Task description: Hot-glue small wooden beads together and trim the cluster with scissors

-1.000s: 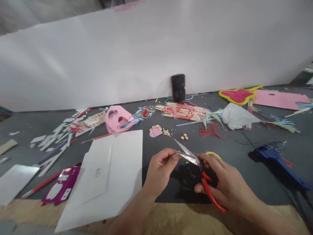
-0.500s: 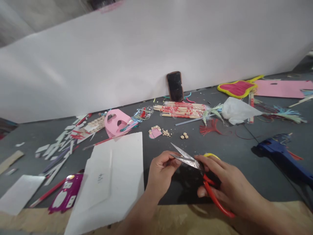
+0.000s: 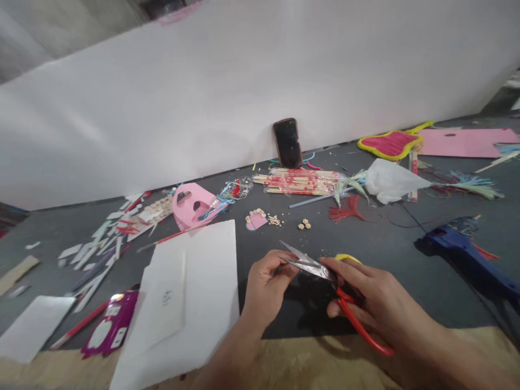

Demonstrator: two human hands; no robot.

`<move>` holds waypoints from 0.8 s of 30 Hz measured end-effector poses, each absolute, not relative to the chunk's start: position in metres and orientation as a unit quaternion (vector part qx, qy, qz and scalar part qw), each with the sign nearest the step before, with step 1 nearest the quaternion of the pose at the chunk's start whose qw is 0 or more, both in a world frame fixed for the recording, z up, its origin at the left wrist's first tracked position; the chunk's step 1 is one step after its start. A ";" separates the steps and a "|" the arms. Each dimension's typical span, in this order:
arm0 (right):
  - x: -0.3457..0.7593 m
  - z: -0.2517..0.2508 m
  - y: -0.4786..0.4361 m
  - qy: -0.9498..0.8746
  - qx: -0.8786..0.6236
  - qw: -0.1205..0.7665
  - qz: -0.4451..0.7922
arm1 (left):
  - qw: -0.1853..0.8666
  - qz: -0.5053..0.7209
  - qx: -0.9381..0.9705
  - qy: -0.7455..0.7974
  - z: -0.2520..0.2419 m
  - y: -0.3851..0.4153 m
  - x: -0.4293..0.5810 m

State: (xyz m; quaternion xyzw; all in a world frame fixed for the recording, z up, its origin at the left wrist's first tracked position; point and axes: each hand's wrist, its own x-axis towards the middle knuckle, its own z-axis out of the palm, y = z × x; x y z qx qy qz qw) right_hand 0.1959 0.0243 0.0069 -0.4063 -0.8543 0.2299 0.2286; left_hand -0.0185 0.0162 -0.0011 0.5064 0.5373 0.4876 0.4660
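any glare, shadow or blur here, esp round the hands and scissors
In the head view, a dark shadow falls on the table under the left hand and right hand; in that view too, plastic wrap glints, a pale sheen streaks the white wall at picture left, and the blue glue gun looks softer than the scissors.

Compared with a second ago, the scissors sit farther to the near side of the flower beads. The left hand and right hand have eased slightly back from those beads too. The blades look a touch less spread, though blur makes that uncertain.
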 end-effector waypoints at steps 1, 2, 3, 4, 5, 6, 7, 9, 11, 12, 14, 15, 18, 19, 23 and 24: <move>0.196 0.006 0.024 -0.855 -0.405 0.231 0.226 | 0.466 0.487 0.509 0.536 -0.002 0.016 -0.019; 0.196 0.005 0.025 -0.857 -0.404 0.234 0.220 | 0.466 0.486 0.510 0.535 -0.001 0.016 -0.019; 0.196 0.005 0.025 -0.858 -0.404 0.236 0.211 | 0.466 0.486 0.511 0.534 -0.001 0.016 -0.018; 0.197 0.006 0.025 -0.859 -0.407 0.238 0.201 | 0.465 0.485 0.513 0.535 0.000 0.015 -0.018; 0.197 0.007 0.025 -0.859 -0.411 0.240 0.191 | 0.463 0.483 0.515 0.537 0.002 0.015 -0.018; 0.197 0.007 0.026 -0.857 -0.415 0.243 0.184 | 0.461 0.479 0.516 0.540 0.004 0.014 -0.017; 0.198 0.008 0.026 -0.856 -0.419 0.245 0.179 | 0.459 0.477 0.515 0.545 0.006 0.014 -0.017; 0.198 0.009 0.026 -0.854 -0.427 0.242 0.173 | 0.466 0.478 0.504 0.548 0.010 0.013 -0.015; 0.199 0.009 0.025 -0.858 -0.431 0.225 0.165 | 0.485 0.490 0.487 0.536 0.011 0.012 -0.015; 0.198 0.008 0.025 -0.862 -0.431 0.213 0.161 | 0.493 0.500 0.479 0.526 0.010 0.012 -0.015; 0.197 0.007 0.024 -0.870 -0.424 0.195 0.159 | 0.505 0.515 0.469 0.510 0.006 0.012 -0.015; 0.196 0.007 0.024 -0.873 -0.418 0.191 0.162 | 0.507 0.521 0.466 0.505 0.004 0.013 -0.015; 0.194 0.007 0.024 -0.876 -0.408 0.196 0.169 | 0.504 0.520 0.471 0.504 0.000 0.013 -0.017; 0.194 0.007 0.024 -0.875 -0.407 0.198 0.171 | 0.500 0.516 0.478 0.506 0.000 0.013 -0.017; 0.194 0.008 0.023 -0.873 -0.406 0.198 0.183 | 0.478 0.499 0.504 0.518 0.004 0.013 -0.017; 0.194 0.008 0.023 -0.873 -0.407 0.195 0.187 | 0.476 0.497 0.507 0.519 0.005 0.012 -0.017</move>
